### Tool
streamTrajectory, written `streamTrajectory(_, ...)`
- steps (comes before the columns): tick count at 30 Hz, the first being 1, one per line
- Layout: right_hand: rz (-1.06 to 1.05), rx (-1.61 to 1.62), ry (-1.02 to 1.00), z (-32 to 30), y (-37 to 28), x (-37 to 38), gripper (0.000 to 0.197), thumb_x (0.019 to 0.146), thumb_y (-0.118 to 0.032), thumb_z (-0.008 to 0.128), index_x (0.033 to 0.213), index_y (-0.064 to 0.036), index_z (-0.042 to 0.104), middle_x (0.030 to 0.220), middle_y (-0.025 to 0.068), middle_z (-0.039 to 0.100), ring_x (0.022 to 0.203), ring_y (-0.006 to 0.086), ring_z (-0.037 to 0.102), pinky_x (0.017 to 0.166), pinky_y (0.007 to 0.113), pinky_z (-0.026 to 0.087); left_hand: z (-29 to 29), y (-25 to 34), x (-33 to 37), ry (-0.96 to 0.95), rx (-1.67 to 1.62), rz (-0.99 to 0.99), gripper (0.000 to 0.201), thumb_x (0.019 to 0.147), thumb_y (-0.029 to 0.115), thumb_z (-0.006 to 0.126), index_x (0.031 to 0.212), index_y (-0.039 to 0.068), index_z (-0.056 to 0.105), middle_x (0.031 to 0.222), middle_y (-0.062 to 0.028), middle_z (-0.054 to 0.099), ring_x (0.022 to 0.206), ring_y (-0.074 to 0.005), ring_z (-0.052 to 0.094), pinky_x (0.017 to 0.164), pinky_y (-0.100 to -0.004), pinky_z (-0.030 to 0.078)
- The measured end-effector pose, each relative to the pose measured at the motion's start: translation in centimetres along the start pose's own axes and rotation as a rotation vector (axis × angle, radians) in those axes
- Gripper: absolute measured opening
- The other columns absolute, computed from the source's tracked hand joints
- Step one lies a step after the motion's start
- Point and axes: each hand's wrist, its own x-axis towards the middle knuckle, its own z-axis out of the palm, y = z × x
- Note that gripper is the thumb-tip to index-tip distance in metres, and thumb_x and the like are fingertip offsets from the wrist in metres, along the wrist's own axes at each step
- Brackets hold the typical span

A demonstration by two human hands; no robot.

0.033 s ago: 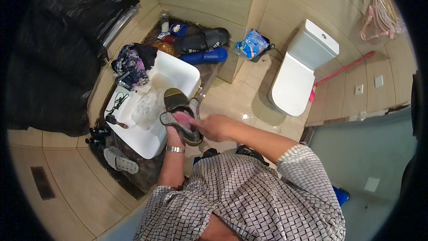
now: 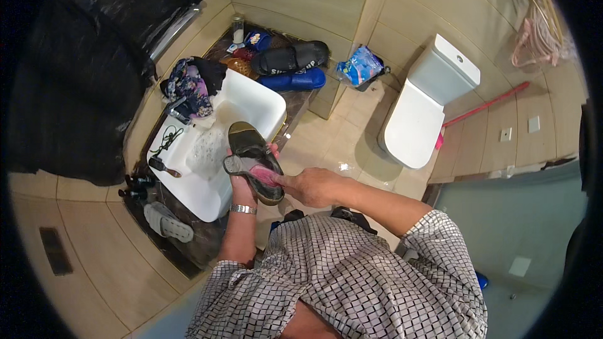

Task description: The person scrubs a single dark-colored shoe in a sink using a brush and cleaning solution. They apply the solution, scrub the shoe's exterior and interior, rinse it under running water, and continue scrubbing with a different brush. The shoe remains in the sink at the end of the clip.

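My left hand [image 2: 240, 183] grips a dark grey shoe [image 2: 246, 144] from beneath, with its opening facing up, over the near right edge of the white sink [image 2: 221, 204]. Fingertips show past the shoe's right side. My right hand [image 2: 316, 187] is closed on what looks like a pink brush [image 2: 266, 174], whose front lies inside the shoe. Most of its handle is hidden by my fingers. Foamy water [image 2: 210, 149] stands in the sink to the left of the shoe.
Beside the sink's tap [image 2: 178, 112] lies bunched dark floral cloth [image 2: 188, 88]. A small brush [image 2: 164, 166] rests on the sink's left ledge. Black and blue slippers [image 2: 291, 80] lie behind, and a light grey slipper [image 2: 168, 221] in front. A toilet [image 2: 414, 122] stands at right.
My right hand has drawn back slightly to the right with the pink brush, which was blurred before. The shoe has tilted a little, and the whole view has shifted slightly.
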Motion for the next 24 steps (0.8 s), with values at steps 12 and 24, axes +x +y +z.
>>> streamTrajectory(12, 0.058, -0.024, -0.019, -0.6, -1.9, 2.8, 0.054, 0.097, -0.019, 0.053, 0.149, -0.0084, 0.042, 0.103, 0.0265, 0.072, 0.094, 0.0447, 0.071, 0.083, 0.054, 0.057, -3.1, 2.9, 0.6, 0.121, -0.067, 0.202, 0.066, 0.096, 0.068, 0.055, 0.129, 0.012, 0.064, 0.121, -0.0067, 0.069, 0.106, -0.0259, 0.065, 0.099, -0.0428, 0.053)
streamTrajectory(24, -0.104, 0.035, -0.095, 0.9, -1.6, 8.2, 0.064, 0.098, -0.019, 0.051, 0.158, -0.0120, 0.029, 0.096, 0.0255, 0.071, 0.086, 0.0458, 0.069, 0.075, 0.053, 0.056, -5.9, 5.3, 0.3, 0.172, -0.072, 0.296, 0.075, 0.094, 0.074, 0.053, 0.133, 0.011, 0.058, 0.116, -0.0072, 0.068, 0.101, -0.0291, 0.065, 0.092, -0.0445, 0.056)
